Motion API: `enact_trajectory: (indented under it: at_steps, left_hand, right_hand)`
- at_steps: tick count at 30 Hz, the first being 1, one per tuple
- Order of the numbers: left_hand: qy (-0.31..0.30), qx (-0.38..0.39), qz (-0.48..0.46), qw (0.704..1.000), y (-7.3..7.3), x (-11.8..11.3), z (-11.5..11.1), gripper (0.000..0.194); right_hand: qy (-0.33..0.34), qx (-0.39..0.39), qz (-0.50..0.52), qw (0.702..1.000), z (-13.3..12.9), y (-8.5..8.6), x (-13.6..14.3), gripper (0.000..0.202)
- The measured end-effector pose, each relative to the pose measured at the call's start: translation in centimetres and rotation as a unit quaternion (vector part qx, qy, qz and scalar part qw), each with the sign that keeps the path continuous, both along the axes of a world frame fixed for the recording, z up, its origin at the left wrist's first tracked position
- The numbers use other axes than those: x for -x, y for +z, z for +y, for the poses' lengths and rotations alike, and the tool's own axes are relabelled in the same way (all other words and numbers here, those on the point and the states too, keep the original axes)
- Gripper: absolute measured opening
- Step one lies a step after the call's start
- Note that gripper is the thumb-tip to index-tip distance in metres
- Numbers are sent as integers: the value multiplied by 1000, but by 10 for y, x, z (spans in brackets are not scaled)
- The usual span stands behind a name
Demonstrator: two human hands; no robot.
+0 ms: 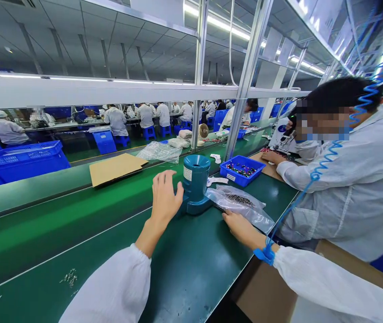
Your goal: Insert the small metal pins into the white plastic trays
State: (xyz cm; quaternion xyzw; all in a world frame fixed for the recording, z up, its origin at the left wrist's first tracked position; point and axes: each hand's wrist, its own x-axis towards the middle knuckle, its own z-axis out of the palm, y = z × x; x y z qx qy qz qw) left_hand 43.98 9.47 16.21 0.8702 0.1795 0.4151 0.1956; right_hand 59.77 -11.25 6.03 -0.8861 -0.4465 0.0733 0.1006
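Green desk (178,278) across the near side, stretching far to the right. Close beside its right edge, a co-worker (346,197) in white, bent forward. From there down to the near right, a blue coiled cord (315,176), tied to a wristband (264,255); could snag or sweep loose items along on a wide swing of the right arm. At far left, flat brown cardboard (115,168). Mid-desk, upright, a blue-green machine (196,188) with a funnel-shaped top; could rock or shift from a careless knock. Just right of it, lying flat, a clear bag (260,217); could spill if unsealed and tugged by one side. Beyond the bag, a blue tray (243,182) of small coloured parts. Just left of the machine, the left grip (166,193), released, thumb spread wide. At the bag's near left edge, the right grip (233,222); pinching or merely touching, cannot tell. Smallest, dark bits (241,199) inside the bag; likely to scatter once loose.
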Motion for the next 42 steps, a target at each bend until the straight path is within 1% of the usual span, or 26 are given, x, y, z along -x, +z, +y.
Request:
enact_trajectory:
  at_steps: [3, 5, 6, 7, 8, 10, 11, 12, 13, 16, 18, 21, 23, 25, 26, 28, 30, 31, 32, 33, 34, 35, 37, 39, 41, 42]
  left_hand:
    - [-11, 62, 26, 998, -25, 44, -9, 24]
    - [-13, 120, 51, 991, -45, 74, -20, 22]
    - [-10, 154, 63, 986, -55, 89, -25, 21]
    - [-4, 189, 74, 979, -66, 102, -30, 22]
    - [4, 223, 81, 971, -76, 115, -34, 25]
    - [24, 283, 81, 956, -96, 138, -38, 32]
    - [35, 305, 74, 949, -104, 148, -38, 34]
    - [49, 322, 64, 943, -111, 157, -37, 37]
    - [62, 335, 53, 939, -116, 166, -35, 39]
    - [97, 357, 29, 929, -124, 188, -28, 45]
    - [112, 363, 27, 925, -126, 199, -24, 45]
    - [135, 360, 44, 922, -129, 211, -18, 46]
    - [166, 349, 63, 920, -130, 220, -11, 45]
    - [206, 330, 80, 918, -132, 231, -1, 43]
    - [230, 312, 92, 917, -132, 237, 4, 42]
    - [273, 265, 123, 917, -134, 249, 13, 42]
    - [306, 224, 161, 911, -137, 254, 18, 47]
    - [318, 212, 175, 907, -137, 253, 19, 50]
    - [322, 206, 181, 906, -137, 248, 19, 51]
    - [317, 202, 177, 910, -136, 240, 18, 52]
    - [300, 195, 165, 919, -133, 227, 15, 51]
    - [271, 188, 147, 932, -129, 211, 11, 50]
    - [180, 179, 107, 961, -115, 170, 3, 47]
    - [95, 187, 73, 975, -98, 121, -4, 48]
    - [34, 229, 31, 972, -85, 73, -8, 59]
    - [8, 271, 3, 963, -83, 50, -8, 66]
  right_hand:
    - [40, -59, 78, 994, 9, 1, 17, 27]
    - [79, -93, 145, 982, 28, 0, 38, 24]
    - [102, -111, 189, 970, 41, -1, 51, 22]
    - [119, -139, 259, 948, 56, -2, 66, 20]
    - [130, -173, 346, 913, 71, -5, 82, 21]
    - [134, -230, 516, 814, 101, -10, 114, 37]
    - [135, -243, 578, 767, 114, -13, 129, 45]
    - [139, -242, 615, 737, 125, -15, 143, 51]
    - [151, -231, 626, 730, 135, -18, 155, 54]
    - [184, -193, 632, 727, 154, -24, 181, 56]
    - [197, -175, 627, 733, 163, -27, 193, 54]
    - [206, -163, 597, 758, 173, -28, 206, 43]
    - [206, -175, 554, 788, 174, -24, 207, 30]
    - [192, -209, 490, 824, 164, -19, 198, 17]
    - [179, -230, 456, 841, 155, -17, 188, 12]
    - [138, -270, 389, 870, 129, -17, 157, 10]
    - [73, -308, 323, 892, 100, -23, 114, 17]
    - [27, -353, 244, 903, 87, -28, 90, 21]
    - [-15, -390, 179, 903, 76, -34, 65, 23]
    - [-44, -419, 138, 896, 67, -39, 41, 24]
    - [-68, -431, 122, 891, 62, -44, 18, 26]
    - [-93, -439, 113, 887, 59, -48, -2, 28]
    - [-138, -448, 108, 876, 61, -55, -34, 34]
    - [-173, -458, 115, 864, 71, -58, -55, 44]
    - [-184, -462, 139, 856, 86, -57, -69, 51]
    - [-177, -462, 158, 855, 93, -56, -74, 50]
